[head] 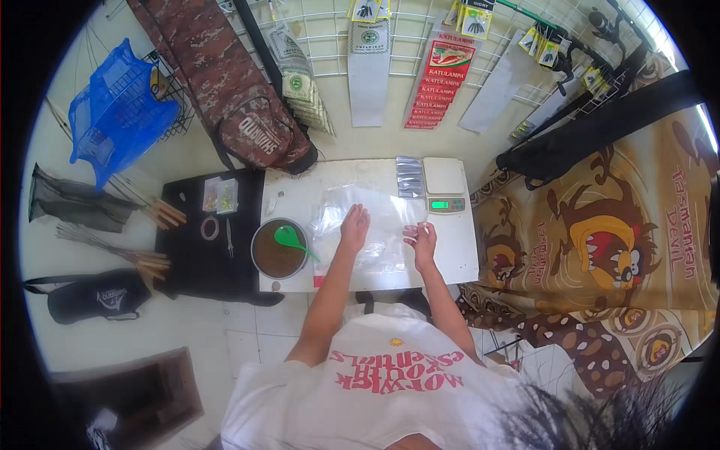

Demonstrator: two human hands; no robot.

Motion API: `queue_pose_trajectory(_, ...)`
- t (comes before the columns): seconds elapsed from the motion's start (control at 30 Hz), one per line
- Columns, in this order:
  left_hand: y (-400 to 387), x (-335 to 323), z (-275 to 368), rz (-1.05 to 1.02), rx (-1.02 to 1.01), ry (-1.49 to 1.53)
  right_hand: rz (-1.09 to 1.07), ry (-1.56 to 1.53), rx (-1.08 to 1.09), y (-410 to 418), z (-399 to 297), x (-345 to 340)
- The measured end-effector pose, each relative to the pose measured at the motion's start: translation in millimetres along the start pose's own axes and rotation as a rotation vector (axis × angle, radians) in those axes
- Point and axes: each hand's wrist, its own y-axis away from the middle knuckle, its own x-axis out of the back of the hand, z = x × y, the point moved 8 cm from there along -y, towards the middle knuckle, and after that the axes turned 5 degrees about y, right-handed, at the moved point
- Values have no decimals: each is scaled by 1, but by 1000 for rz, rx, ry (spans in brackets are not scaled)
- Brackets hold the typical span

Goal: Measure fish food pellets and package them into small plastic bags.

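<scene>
A clear plastic bag [385, 225] lies spread over the white table [360, 170] in front of me. Flat on its middle rests my left hand [355, 228], fingers extended. My right hand [423, 241] is at the bag's right edge with its fingers curled; whether they pinch the plastic is too small to tell. Left of the bag stands a round metal bowl [254, 269] of brown granular material [271, 254]. A green plastic scoop [288, 236] lies across the bowl, its handle over the rim. Beyond my right hand sits a digital scale [445, 180] with a lit green display.
Small clear plastic packets [409, 177] lie beside the scale. On the black surface [191, 247] at left are a tape roll [210, 228], a pointed tool [229, 238] and small boxes [227, 196]. A camouflage rod bag [225, 84] leans behind. Packets hang from a wire grid [402, 56].
</scene>
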Motion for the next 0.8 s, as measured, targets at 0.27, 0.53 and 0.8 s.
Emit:
queue_pose_trajectory(0.27, 39, -51, 19, -61, -102, -541, 481, 711, 208, -11, -5, 48)
queue_pose_trajectory(0.53, 66, -77, 44, -134, -259, -761, -23, 684, 273, 13, -56, -89)
queue_pose_trajectory(0.8, 81, -99, 51, -336, -473, -1022, -113, 504, 290, -4, -58, -111)
